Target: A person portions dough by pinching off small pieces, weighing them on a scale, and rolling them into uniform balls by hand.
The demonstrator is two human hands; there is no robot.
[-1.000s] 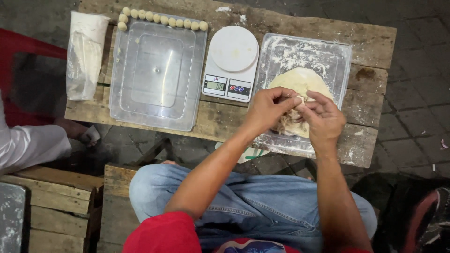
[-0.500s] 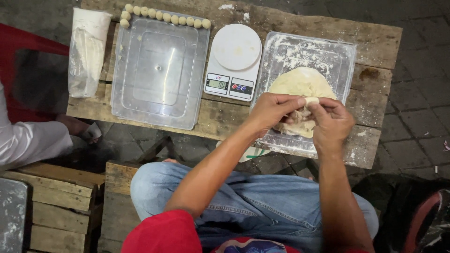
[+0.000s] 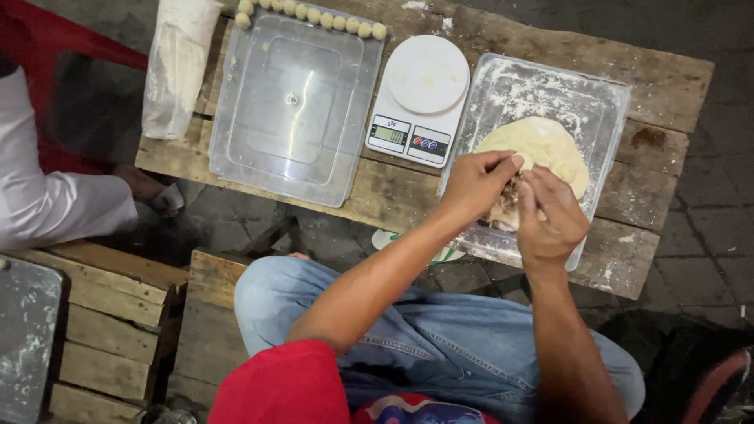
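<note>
Both hands' grip pinching dough [image 3: 542, 145] in floured tray [image 3: 613, 98]; L hand [image 3: 475, 184], R hand [image 3: 550, 220].

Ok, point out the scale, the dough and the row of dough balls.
scale [image 3: 428, 74], head view, middle of its round white platform
dough [image 3: 550, 145], head view, bare top of the flat lump
dough balls [image 3: 326, 19], head view, one ball mid-row

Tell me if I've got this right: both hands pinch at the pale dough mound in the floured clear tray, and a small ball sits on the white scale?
Not quite. The head view shows the round white kitchen scale bare. The small dough balls line the table's far edge. Both hands are at the pale dough mound in the floured clear tray.
</note>
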